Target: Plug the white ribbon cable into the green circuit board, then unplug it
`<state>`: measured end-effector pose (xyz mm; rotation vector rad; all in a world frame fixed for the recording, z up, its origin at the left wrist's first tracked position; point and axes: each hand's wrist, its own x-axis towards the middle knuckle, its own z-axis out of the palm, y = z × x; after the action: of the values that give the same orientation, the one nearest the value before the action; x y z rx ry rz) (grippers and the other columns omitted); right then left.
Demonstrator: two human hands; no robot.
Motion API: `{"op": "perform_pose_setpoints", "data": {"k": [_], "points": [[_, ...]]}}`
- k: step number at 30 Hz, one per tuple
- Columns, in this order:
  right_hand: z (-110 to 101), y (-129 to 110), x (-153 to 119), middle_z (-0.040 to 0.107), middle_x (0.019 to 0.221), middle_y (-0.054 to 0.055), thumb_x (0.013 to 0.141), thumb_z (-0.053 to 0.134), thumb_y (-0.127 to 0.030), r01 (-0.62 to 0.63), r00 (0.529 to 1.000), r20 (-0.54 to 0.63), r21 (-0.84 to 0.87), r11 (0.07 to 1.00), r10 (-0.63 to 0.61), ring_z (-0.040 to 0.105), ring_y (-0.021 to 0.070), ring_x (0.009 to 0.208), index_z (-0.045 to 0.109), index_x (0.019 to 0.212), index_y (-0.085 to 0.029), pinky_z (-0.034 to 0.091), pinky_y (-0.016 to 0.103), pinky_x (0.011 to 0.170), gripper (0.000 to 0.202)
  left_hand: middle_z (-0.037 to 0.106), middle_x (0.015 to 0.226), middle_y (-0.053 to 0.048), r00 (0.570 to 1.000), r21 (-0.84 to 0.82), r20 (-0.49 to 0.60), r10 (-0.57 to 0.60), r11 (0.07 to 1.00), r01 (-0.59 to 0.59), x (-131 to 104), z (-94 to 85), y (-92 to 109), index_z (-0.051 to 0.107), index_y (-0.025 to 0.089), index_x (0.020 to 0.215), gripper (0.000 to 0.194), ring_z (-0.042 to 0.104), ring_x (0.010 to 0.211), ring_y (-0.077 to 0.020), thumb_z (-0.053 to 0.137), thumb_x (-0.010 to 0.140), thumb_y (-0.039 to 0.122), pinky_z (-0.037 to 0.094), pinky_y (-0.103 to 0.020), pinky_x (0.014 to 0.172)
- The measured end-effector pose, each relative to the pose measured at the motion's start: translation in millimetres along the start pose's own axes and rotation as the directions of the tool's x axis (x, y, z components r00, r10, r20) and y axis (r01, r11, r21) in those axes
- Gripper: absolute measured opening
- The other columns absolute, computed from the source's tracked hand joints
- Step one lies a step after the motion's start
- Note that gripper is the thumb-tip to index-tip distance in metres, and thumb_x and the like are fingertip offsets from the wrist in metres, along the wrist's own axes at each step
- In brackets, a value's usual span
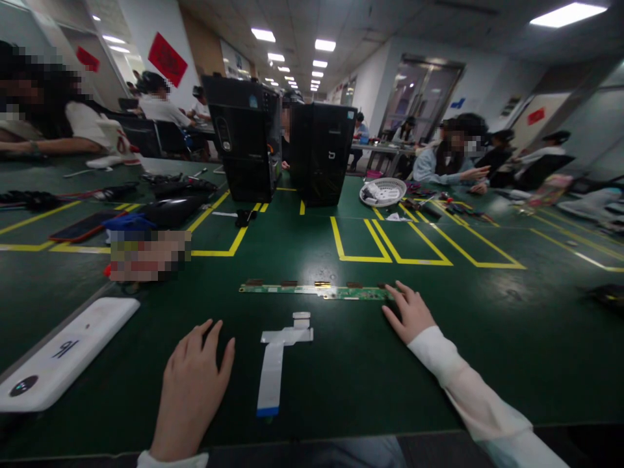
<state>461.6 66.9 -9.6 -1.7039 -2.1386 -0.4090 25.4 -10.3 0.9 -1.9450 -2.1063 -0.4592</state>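
Observation:
A long, narrow green circuit board lies crosswise on the green table. My right hand is at the board's right end, fingers apart, with the fingertips over or touching that end. Nearer to me lies a white flat ribbon cable with a blue end and a folded top, touched by neither hand. To the left of the cable, my left hand rests with its fingers spread and holds nothing.
A white device marked 16 lies at the left. Two black computer cases stand at the back, beside a white basket. Cables and tools lie farther off on both sides. Several people sit at tables beyond.

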Motion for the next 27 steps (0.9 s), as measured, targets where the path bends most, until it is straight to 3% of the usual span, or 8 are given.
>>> {"op": "perform_pose_setpoints", "data": {"k": [6, 10, 16, 27], "points": [[-1, -51, 6, 0.032, 0.149, 0.021, 0.097, 0.04, -0.042, 0.158, 0.985, 0.006, 0.336, 0.928, -0.17, 0.057, 0.0269, 0.115, 0.053, 0.131, -0.015, 0.048, 0.047, 0.099, 0.046, 0.055, 0.13, -0.019, 1.0, 0.007, 0.021, 0.013, 1.0, -0.013, 0, -3.6, 1, 0.056, 0.008, 0.128, 0.058, 0.051, 0.118, -0.0324, 0.028, 0.095, 0.047, 0.047, -0.048, 0.093], [-3, -72, 13, 0.041, 0.144, 0.019, 0.097, 0.04, -0.041, 0.241, 0.968, -0.008, 0.318, 0.917, -0.251, 0.046, 0.0315, 0.128, 0.055, 0.13, -0.017, 0.039, 0.057, 0.106, 0.043, 0.055, 0.129, -0.019, 1.0, 0.015, 0.02, 0.012, 1.0, -0.012, 1, -5.4, 2, 0.056, 0.008, 0.128, 0.058, 0.051, 0.118, -0.0326, 0.027, 0.095, 0.047, 0.047, -0.047, 0.094], [-4, -83, 28, 0.041, 0.145, 0.018, 0.096, 0.042, -0.044, 0.429, 0.884, 0.039, 0.326, 0.842, -0.466, 0.035, 0.0316, 0.135, 0.052, 0.137, -0.017, 0.034, 0.055, 0.11, 0.05, 0.055, 0.128, -0.02, 1.0, 0.021, 0.018, 0.02, 1.0, -0.02, 2, -6.8, 3, 0.057, 0.006, 0.127, 0.061, 0.051, 0.117, -0.0334, 0.026, 0.095, 0.046, 0.045, -0.047, 0.096], [11, -95, 56, 0.049, 0.138, 0.017, 0.093, 0.049, -0.043, 0.432, 0.861, 0.096, 0.38, 0.818, -0.499, 0.044, 0.0307, 0.126, 0.056, 0.134, -0.017, 0.04, 0.053, 0.103, 0.049, 0.054, 0.129, -0.019, 1.0, 0.023, 0.021, 0.018, 1.0, -0.018, 1, -6.7, 3, 0.057, 0.006, 0.128, 0.059, 0.051, 0.118, -0.0332, 0.027, 0.095, 0.046, 0.044, -0.047, 0.098]]}}
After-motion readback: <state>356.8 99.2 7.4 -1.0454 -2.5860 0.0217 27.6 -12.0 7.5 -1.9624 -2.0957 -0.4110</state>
